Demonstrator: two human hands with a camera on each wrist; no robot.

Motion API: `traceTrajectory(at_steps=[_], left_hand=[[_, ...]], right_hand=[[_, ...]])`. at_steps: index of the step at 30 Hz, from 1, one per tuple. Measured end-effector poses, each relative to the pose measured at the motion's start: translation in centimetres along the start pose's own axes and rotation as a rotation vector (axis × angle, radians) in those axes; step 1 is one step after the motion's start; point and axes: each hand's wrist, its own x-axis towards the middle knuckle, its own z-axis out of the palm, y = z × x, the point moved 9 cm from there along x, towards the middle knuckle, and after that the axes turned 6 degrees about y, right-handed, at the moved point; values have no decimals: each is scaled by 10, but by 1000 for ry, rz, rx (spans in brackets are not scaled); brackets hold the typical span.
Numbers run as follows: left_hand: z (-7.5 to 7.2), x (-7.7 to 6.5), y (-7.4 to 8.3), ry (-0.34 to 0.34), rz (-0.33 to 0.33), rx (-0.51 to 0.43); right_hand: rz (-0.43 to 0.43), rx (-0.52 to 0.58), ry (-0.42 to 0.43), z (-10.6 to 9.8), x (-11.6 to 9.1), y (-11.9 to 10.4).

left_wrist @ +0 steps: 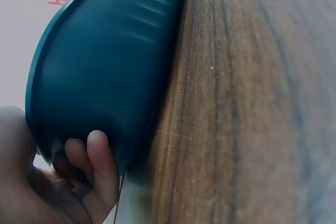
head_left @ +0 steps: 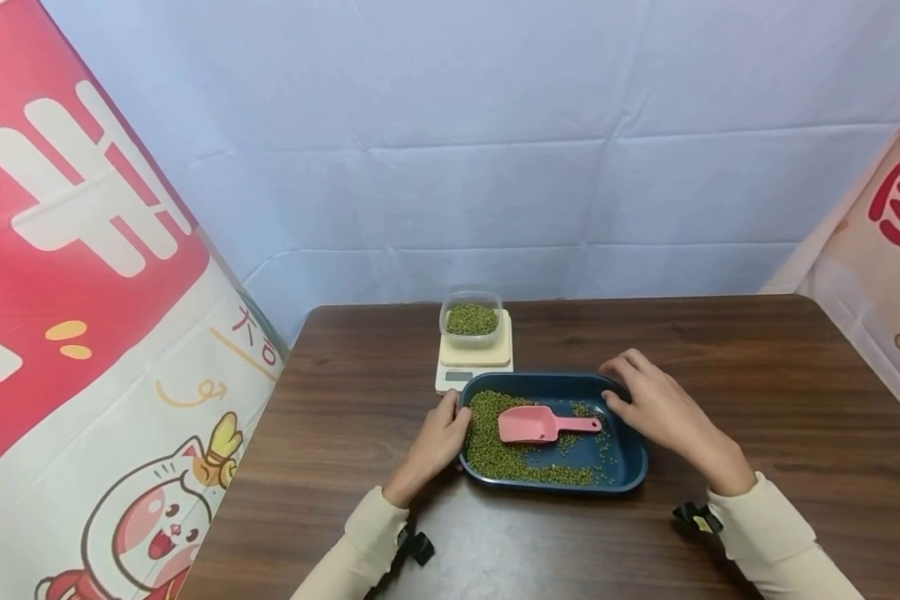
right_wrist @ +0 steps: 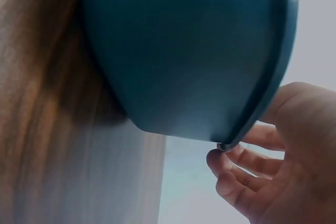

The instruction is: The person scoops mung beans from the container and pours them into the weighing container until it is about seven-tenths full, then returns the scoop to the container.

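A dark blue tray (head_left: 562,481) holds many small green beans (head_left: 495,454), thickest at its left end. On them lies a pink scoop (head_left: 528,425), its handle pointing right. My left hand (head_left: 442,429) grips the tray's left end, thumb over the rim; the left wrist view shows its fingers (left_wrist: 102,156) curled against the outer wall. At the right end, my right hand (head_left: 656,404) holds the rim near the far corner, thumb reaching over the inside. Its fingertips (right_wrist: 226,182) bend under the rim in the right wrist view.
Behind the tray's left end stands a white kitchen scale (head_left: 450,377), bearing a clear plastic container (head_left: 471,340) of green beans. The tray's far left corner is close against the scale's front. The brown wooden table (head_left: 322,467) ends at a pale cloth backdrop (head_left: 495,167).
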Motion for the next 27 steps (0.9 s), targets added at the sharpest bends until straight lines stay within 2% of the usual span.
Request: traceTrajectory(at_steps=[4,12,18,22,27], left_hand=[[-1,0,0,7,-2,5],[-2,0,-2,10,-10,5],[-7,2,2,11,19,28],[-8,4,3,-43,24,25],[-13,7,7,-135,50,82]], right_hand=[[21,9,-6,3,-1,3],[14,29,38,6,-4,7],[19,38,58,5,-4,9],[29,45,50,7,-5,10],[59,62,17,9,-6,13]])
